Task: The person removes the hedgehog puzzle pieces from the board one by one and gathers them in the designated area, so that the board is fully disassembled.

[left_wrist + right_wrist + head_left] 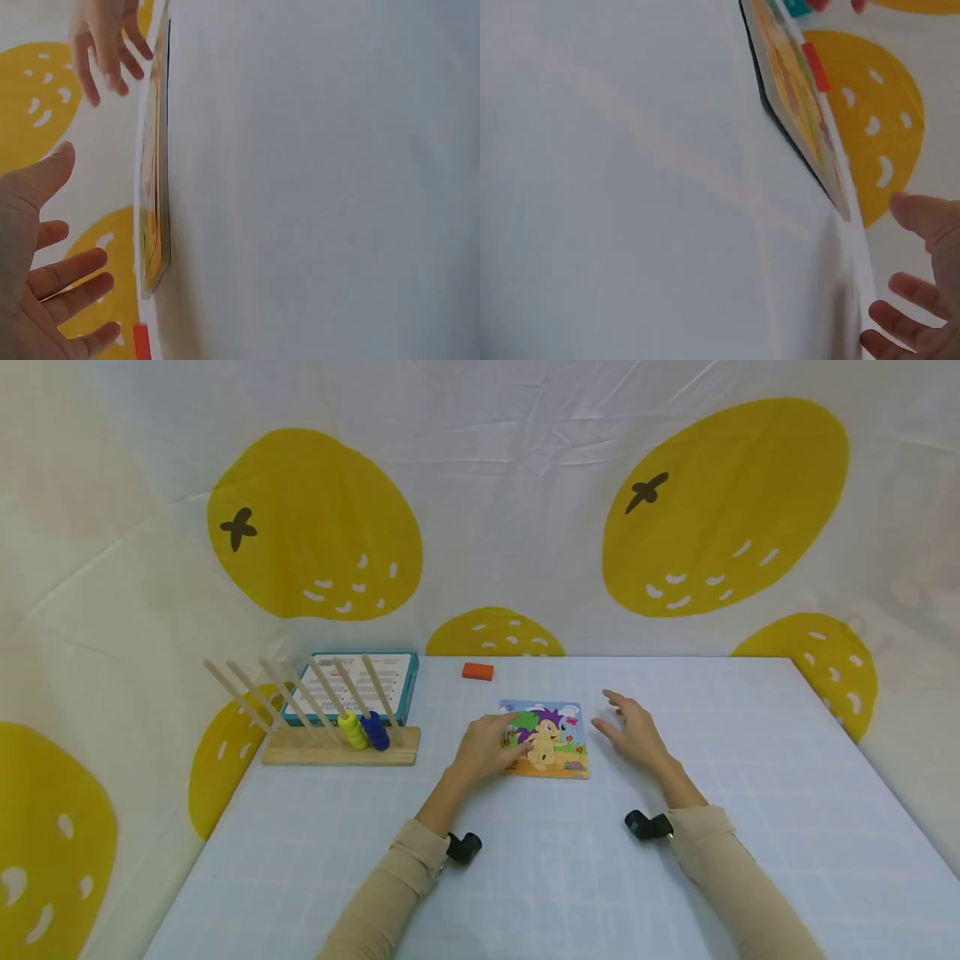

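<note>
A flat square picture puzzle point(553, 745) showing a purple-haired hedgehog lies on the table between the two hands. Over its left edge hovers my left hand point(487, 747), fingers spread and thumb apart, holding nothing. In the left wrist view the left hand point(45, 277) appears above the table, clear of the puzzle point(154, 187). My right hand point(633, 735) is held off the puzzle's right side with fingers loosely extended. The right wrist view shows the right hand point(922, 292) spread and apart from the puzzle board point(799, 97).
A wooden peg stand point(341, 753) with yellow and blue rings is at the left. Behind it lies a teal-edged box or book point(411, 681). An orange-red block point(477, 671) sits near the table's back edge, before a fruit-patterned cloth point(517, 527).
</note>
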A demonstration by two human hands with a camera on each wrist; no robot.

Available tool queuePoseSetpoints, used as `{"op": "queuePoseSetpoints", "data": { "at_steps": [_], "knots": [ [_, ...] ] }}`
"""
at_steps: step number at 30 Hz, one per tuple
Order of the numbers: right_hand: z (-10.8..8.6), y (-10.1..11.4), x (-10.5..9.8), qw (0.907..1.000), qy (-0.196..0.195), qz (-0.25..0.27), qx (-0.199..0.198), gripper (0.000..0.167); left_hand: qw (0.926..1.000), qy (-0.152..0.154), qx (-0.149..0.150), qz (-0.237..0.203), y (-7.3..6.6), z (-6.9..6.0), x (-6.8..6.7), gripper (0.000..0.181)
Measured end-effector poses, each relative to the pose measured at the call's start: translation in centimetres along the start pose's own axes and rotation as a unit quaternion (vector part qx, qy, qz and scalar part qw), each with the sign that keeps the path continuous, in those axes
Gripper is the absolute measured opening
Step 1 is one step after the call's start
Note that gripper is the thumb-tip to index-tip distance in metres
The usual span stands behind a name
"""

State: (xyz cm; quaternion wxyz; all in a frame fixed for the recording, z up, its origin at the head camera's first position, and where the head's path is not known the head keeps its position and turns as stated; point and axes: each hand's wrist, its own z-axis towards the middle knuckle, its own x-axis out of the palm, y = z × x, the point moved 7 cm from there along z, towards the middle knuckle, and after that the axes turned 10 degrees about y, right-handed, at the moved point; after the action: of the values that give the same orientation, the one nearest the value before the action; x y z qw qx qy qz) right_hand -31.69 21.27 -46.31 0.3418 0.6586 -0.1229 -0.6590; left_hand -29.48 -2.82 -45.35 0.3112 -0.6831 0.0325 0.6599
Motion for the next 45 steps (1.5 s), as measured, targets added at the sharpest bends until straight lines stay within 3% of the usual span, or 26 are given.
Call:
{"op": "queuePoseSetpoints", "data": {
  "at_steps": [3, 6, 11, 17, 25, 36, 45],
  "knots": [
    [1.6, 0.5, 1.2, 0.9996, 0.014, 0.025, -0.009, 0.055, 0.9999, 0.014, 0.002, -0.006, -1.0, 1.1, 0.8, 0.061],
    [3.2, 1.2, 2.0, 0.9991, 0.031, 0.024, -0.018, 0.048, 0.9985, 0.050, -0.017, 0.015, -1.4, 2.2, 1.9, 0.067],
    [4.7, 1.5, 2.9, 0.9980, 0.052, -0.026, -0.024, 0.035, 0.9944, 0.089, -0.047, 0.030, -1.2, 3.4, 3.5, 0.074],
    [4.9, 0.8, 3.2, 0.9982, 0.059, -0.009, -0.009, 0.028, 0.9955, 0.073, -0.055, 0.022, -0.6, 3.9, 4.5, 0.076],
    [4.7, 1.2, 2.9, 0.9970, 0.061, 0.016, -0.045, 0.022, 0.9945, 0.071, -0.064, 0.043, -0.4, 3.9, 5.1, 0.080],
    [5.3, 0.7, 3.3, 0.9895, 0.144, 0.010, 0.000, 0.032, 0.9947, 0.062, -0.070, 0.043, -0.3, 3.8, 5.4, 0.079],
    [5.5, 0.5, 3.0, 0.9896, 0.136, 0.044, 0.017, 0.032, 0.9950, 0.055, -0.069, 0.048, -0.2, 3.9, 5.5, 0.079]
  ]
}}
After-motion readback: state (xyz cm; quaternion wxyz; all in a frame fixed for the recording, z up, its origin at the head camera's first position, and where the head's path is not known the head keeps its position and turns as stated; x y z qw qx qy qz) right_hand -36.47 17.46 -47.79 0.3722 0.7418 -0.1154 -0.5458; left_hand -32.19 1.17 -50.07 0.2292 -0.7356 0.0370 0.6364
